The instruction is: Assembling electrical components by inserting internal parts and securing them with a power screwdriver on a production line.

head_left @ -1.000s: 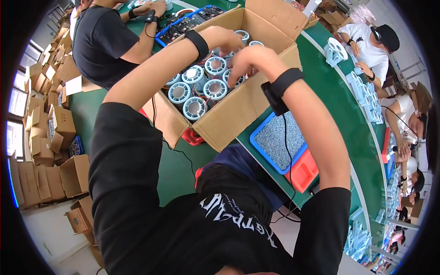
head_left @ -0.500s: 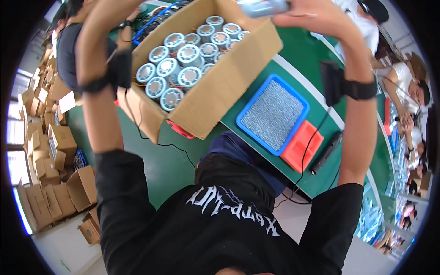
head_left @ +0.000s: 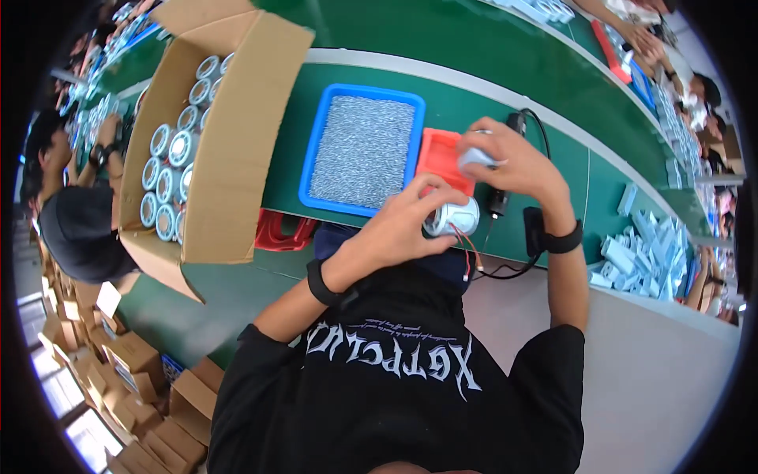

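My left hand (head_left: 399, 221) is closed around a pale grey-white cylindrical unit (head_left: 461, 216), held tilted at the table's near edge. Thin red wires with small connectors (head_left: 467, 253) dangle from it. Just beyond and to the right, my right hand (head_left: 509, 156) grips a light grey-white part (head_left: 476, 159); blur hides its exact kind. Beneath both hands lies a red compartment tray (head_left: 438, 148), partly covered. Left of that, a blue tray (head_left: 313, 170) holds a heap of tiny silvery metal pieces. A black pen-shaped power screwdriver (head_left: 497, 202) lies beside my right hand.
At left stands an open cardboard box (head_left: 233, 150) of similar cylinders (head_left: 164, 186). A red crate (head_left: 272, 231) shows below the table edge. Pale blue-white pieces (head_left: 643, 257) are piled at right. A co-worker in a black cap (head_left: 83, 233) sits at left; other people work across the green bench.
My view has swung, so the box now appears farther left. Both hands have come down from the top edge to the red tray, with the cylindrical unit now in my left hand.
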`<state>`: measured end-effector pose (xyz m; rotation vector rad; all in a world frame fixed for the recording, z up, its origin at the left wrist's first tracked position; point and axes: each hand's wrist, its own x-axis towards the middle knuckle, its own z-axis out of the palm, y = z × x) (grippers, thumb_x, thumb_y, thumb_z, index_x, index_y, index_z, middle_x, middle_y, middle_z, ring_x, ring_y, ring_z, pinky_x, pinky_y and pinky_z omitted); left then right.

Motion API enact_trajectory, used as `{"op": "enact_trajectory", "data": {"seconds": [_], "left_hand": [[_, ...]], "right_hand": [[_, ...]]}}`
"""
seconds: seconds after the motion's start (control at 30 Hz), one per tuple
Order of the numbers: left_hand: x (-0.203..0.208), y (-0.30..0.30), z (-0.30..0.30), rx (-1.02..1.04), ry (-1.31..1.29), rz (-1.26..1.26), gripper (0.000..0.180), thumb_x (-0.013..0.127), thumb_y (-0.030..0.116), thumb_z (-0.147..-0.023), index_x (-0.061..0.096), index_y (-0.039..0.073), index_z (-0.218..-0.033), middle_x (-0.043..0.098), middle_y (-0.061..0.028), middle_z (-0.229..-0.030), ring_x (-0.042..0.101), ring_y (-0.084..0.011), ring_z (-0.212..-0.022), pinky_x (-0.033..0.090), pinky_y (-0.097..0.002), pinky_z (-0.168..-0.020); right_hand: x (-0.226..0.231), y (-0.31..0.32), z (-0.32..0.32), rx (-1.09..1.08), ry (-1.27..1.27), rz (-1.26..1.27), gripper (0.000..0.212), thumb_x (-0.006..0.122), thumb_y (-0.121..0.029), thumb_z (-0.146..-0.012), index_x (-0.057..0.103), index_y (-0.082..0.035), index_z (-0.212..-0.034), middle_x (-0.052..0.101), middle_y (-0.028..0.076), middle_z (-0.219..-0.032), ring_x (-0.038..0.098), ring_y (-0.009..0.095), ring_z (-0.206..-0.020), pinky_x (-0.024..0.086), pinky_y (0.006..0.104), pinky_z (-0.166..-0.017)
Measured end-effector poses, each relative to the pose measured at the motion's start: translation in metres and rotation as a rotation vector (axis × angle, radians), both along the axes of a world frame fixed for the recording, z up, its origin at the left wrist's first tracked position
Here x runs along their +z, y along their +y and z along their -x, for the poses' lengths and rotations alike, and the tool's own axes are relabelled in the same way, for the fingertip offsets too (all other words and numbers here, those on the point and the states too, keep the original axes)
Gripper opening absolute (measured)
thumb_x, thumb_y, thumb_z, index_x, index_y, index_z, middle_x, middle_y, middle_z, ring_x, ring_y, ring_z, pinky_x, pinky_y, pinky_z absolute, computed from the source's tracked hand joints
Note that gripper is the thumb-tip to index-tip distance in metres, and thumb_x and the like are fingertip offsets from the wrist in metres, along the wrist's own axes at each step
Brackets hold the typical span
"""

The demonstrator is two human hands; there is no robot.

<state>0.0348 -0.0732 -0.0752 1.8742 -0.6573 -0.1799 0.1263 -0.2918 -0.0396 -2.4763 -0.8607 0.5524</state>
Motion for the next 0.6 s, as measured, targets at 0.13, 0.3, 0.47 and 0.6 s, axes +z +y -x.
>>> {"op": "enact_trajectory", "data": {"seconds": [0.13,0.3,0.47,0.6], "left_hand": [[-0.028,-0.002,-0.027,-0.013,-0.258,-0.085,0.053,0.082,0.013,-0.062,0.059,0.009,-0.110,0.052,-0.0098,-0.110,0.057,-0.0290,-0.095,0.049,-0.0348,-0.082],[-0.029,0.000,-0.024,0.041,-0.109,-0.069,0.054,0.082,0.014,-0.062,0.059,0.009,-0.111,0.051,-0.0100,-0.109,0.056,-0.0297,-0.097,0.048,-0.0361,-0.083],[-0.037,0.003,-0.030,0.019,-0.148,-0.100,0.056,0.083,0.015,-0.062,0.059,0.009,-0.112,0.050,-0.0098,-0.111,0.054,-0.0286,-0.100,0.047,-0.0368,-0.085],[-0.044,0.006,-0.029,0.035,-0.129,-0.081,0.057,0.084,0.015,-0.061,0.060,0.008,-0.113,0.048,-0.0091,-0.111,0.053,-0.0270,-0.100,0.047,-0.0367,-0.084]], "right_hand": [[-0.007,0.017,-0.006,-0.038,0.060,-0.179,0.049,0.071,-0.016,-0.067,0.054,-0.007,-0.113,0.050,0.016,-0.113,0.050,0.032,-0.106,0.045,0.0366,-0.088],[-0.024,0.021,-0.013,-0.015,0.084,-0.103,0.053,0.071,-0.014,-0.065,0.053,-0.006,-0.114,0.051,0.013,-0.108,0.050,0.032,-0.105,0.045,0.0360,-0.088],[-0.020,0.028,-0.020,0.097,-0.013,0.021,0.057,0.072,-0.015,-0.064,0.052,-0.008,-0.116,0.051,0.013,-0.108,0.051,0.032,-0.101,0.046,0.0360,-0.085],[-0.039,0.021,-0.014,0.032,-0.054,-0.176,0.056,0.073,-0.016,-0.065,0.053,-0.008,-0.116,0.052,0.013,-0.107,0.053,0.031,-0.099,0.047,0.0361,-0.084]]}}
